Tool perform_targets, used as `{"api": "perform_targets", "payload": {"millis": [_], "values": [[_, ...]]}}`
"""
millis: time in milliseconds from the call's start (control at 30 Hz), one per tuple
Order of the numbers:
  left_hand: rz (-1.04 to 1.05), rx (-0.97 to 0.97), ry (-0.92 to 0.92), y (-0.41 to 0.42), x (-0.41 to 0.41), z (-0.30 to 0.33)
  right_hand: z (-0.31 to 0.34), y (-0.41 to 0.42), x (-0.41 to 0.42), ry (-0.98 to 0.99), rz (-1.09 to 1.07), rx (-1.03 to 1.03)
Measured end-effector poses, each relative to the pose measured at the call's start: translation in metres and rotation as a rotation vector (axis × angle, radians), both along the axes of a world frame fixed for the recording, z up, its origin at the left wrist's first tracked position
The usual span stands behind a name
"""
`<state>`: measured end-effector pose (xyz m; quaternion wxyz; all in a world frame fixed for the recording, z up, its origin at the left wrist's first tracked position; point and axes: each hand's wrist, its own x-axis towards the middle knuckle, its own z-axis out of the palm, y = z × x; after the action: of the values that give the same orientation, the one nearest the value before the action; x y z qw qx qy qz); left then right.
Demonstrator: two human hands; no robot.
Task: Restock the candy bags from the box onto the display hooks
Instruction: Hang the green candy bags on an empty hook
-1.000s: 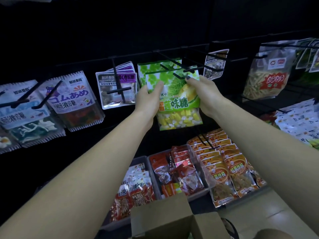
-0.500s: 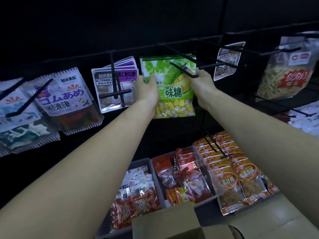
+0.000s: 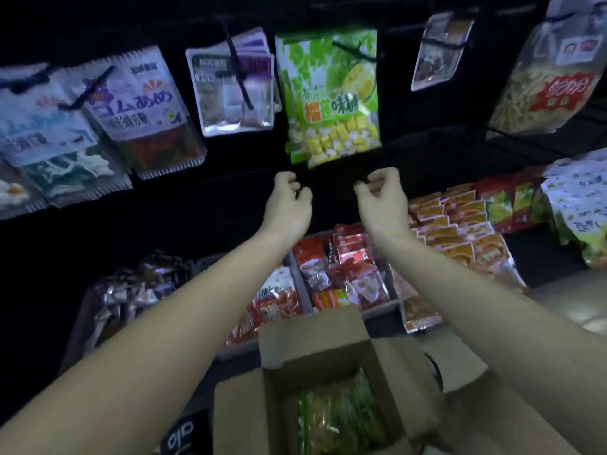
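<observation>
Green candy bag [image 3: 330, 93] on hook: small word "Durian" above large orange and white Chinese characters, "榴" and "味糖" legible, middle one blurred. White bag [image 3: 141, 106] to left: big blue Japanese "ゴムあめ", line beneath too blurred. Clear bag [image 3: 555, 83] at right: red label, white script unreadable. Other packets: print too small.

Up on the dark wall, a white gummy bag with blue lettering [image 3: 144, 110] hung at a tilt, overlapping a pale blue-and-white bag [image 3: 42, 126] to its left. Beside them, a stack of purple-topped silver pouches [image 3: 231, 90] dangled from its own peg. Far right, a big clear bag with a red label [image 3: 551, 83] hung near a small pouch [image 3: 438, 52]. Below, red snack packets [image 3: 341, 267] crowded a grey bin [image 3: 300, 284], orange packets [image 3: 460, 224] lined up alongside, dark foil packs [image 3: 138, 287] sat left.
</observation>
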<state>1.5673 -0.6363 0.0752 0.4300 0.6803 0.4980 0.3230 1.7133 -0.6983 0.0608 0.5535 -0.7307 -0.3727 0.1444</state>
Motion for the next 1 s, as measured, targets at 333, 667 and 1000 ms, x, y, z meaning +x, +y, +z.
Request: {"api": "perform_targets", "payload": {"millis": [333,667,1000], "values": [[-0.594,0.102,0.939,-0.114,-0.135,-0.186,-0.167,-0.120,-0.108,-0.011,0.530,-0.705],[-0.616,0.050,0.934,-0.119,-0.157,-0.238,-0.321,-0.146,-0.092,-0.542,0.948,-1.499],[-0.555,0.030,0.935,-0.117,-0.152,-0.250,-0.369,-0.135,-0.060,-1.345,1.034,-1.556]]}}
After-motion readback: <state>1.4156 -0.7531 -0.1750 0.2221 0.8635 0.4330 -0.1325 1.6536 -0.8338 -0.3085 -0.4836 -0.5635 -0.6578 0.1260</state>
